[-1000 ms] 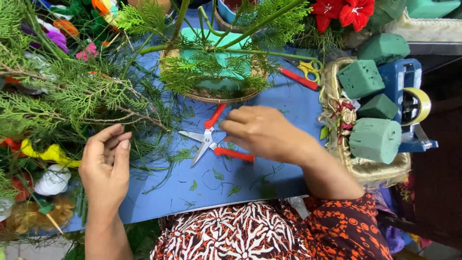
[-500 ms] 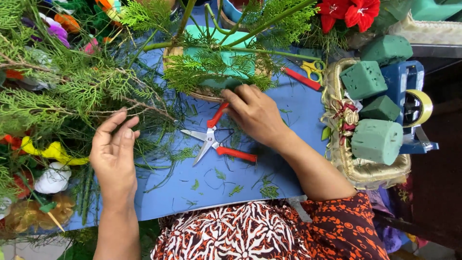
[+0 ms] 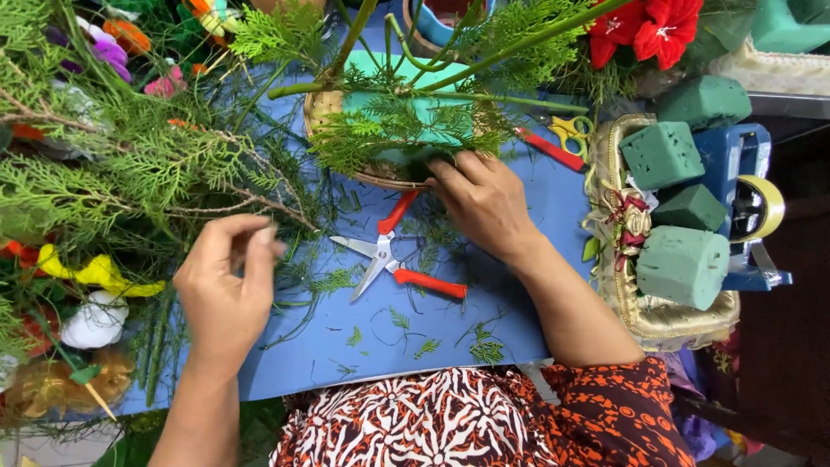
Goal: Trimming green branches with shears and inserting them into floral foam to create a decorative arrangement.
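- Foliage — packed in the basket at the mat's far edge; right hand presses its fingertips into it, clasping nothing.
- Left hand — fingers pinched together; contents unclear.
- Snips lie open between them.

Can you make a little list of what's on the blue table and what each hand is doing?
left hand: raised beside the cedar branches, fingers pinched together
right hand: pressing greenery into the wicker basket
scissors: red handles, open, lying between the hands
foam blocks: green, in the gold basket on the right
table: blue, strewn with green snippets
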